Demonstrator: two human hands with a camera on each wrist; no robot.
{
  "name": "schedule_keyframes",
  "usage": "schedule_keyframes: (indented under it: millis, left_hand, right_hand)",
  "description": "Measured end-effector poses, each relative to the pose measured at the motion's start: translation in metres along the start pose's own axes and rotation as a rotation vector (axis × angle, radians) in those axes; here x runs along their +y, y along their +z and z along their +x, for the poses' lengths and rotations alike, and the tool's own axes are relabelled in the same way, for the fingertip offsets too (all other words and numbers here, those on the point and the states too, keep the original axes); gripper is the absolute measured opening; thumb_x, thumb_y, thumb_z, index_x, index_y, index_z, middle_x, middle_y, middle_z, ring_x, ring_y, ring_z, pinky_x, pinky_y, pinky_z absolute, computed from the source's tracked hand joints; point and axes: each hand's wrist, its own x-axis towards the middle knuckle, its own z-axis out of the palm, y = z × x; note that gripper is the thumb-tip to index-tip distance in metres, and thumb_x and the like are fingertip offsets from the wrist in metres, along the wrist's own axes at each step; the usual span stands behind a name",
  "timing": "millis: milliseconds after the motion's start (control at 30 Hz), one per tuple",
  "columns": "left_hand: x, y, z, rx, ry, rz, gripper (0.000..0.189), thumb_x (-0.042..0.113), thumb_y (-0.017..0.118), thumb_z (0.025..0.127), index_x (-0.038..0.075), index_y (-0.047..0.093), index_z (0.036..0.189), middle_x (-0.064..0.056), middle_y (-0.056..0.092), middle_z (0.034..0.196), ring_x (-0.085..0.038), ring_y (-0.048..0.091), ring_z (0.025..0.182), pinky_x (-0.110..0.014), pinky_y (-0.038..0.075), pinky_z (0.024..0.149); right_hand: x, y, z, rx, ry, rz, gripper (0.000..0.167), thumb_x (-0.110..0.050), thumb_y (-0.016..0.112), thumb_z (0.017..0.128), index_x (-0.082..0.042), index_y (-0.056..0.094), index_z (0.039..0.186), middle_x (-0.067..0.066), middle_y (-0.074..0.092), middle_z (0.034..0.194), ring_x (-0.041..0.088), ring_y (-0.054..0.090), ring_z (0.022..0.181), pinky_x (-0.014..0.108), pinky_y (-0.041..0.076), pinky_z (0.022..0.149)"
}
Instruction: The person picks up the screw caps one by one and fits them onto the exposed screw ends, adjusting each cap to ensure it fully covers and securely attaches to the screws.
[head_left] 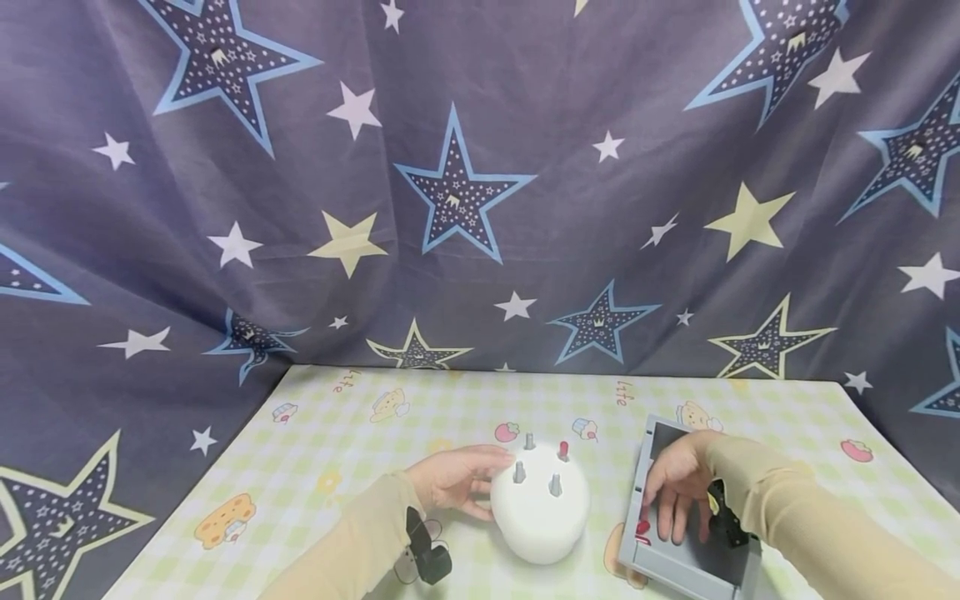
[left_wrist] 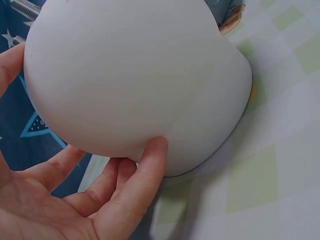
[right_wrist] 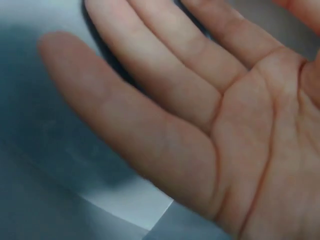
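Note:
A white rounded base [head_left: 540,512] stands on the table near the front middle. Out of its top stick three grey pegs [head_left: 518,472] and one red peg [head_left: 563,451]. My left hand [head_left: 480,487] cups the base's left side; in the left wrist view its fingers [left_wrist: 145,170] curl round the white base [left_wrist: 135,75]. To the right lies a grey tray [head_left: 697,575]. My right hand [head_left: 663,521] reaches into it palm down with straight fingers [right_wrist: 150,100] over the tray floor [right_wrist: 45,165]. A small red piece [head_left: 642,527] lies in the tray by the fingertips.
The table carries a green-checked cloth [head_left: 360,467] with cartoon prints. A dark star-patterned curtain [head_left: 450,208] hangs close behind and to the left. A black camera [head_left: 423,554] is strapped to each wrist.

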Motion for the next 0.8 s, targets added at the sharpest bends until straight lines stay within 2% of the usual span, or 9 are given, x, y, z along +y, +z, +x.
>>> schedule_keyframes:
  millis: [167, 367, 533, 800]
  left_hand:
    - [-0.001, 0.001, 0.000, -0.002, -0.006, 0.001, 0.046, 0.034, 0.064, 0.087, 0.010, 0.051, 0.124, -0.009, 0.057, 0.118, -0.025, 0.053, 0.110, -0.054, 0.051, 0.090]
    - [0.001, 0.000, 0.000, -0.003, -0.006, 0.016, 0.046, 0.035, 0.063, 0.088, 0.010, 0.052, 0.125, -0.008, 0.057, 0.118, -0.025, 0.054, 0.109, -0.053, 0.051, 0.089]
    - [0.003, -0.001, 0.000, -0.005, -0.005, 0.024, 0.047, 0.036, 0.063, 0.088, 0.010, 0.052, 0.125, -0.009, 0.056, 0.120, -0.025, 0.054, 0.110, -0.054, 0.051, 0.089]
    - [0.000, 0.000, 0.001, 0.001, -0.007, 0.014, 0.046, 0.035, 0.063, 0.088, 0.010, 0.052, 0.125, -0.009, 0.055, 0.119, -0.026, 0.053, 0.110, -0.053, 0.051, 0.089]
  right_hand:
    - [0.003, 0.000, 0.004, -0.008, -0.005, 0.004, 0.032, -0.028, 0.051, 0.089, -0.008, 0.061, 0.112, 0.008, 0.072, 0.096, 0.019, 0.067, 0.091, 0.059, 0.044, 0.097]
    - [0.003, 0.003, 0.006, 0.057, -0.064, 0.008, 0.019, -0.016, 0.059, 0.088, -0.006, 0.065, 0.103, 0.008, 0.072, 0.085, 0.021, 0.067, 0.081, 0.059, 0.049, 0.088]
    - [0.003, 0.005, 0.007, 0.111, -0.083, -0.011, 0.018, -0.006, 0.062, 0.085, -0.005, 0.069, 0.101, 0.006, 0.071, 0.081, 0.018, 0.066, 0.076, 0.050, 0.053, 0.082]
    - [0.000, 0.012, 0.009, 0.176, -0.050, -0.007, 0.015, -0.001, 0.063, 0.084, -0.005, 0.071, 0.096, 0.003, 0.068, 0.073, 0.013, 0.063, 0.067, 0.036, 0.055, 0.076]
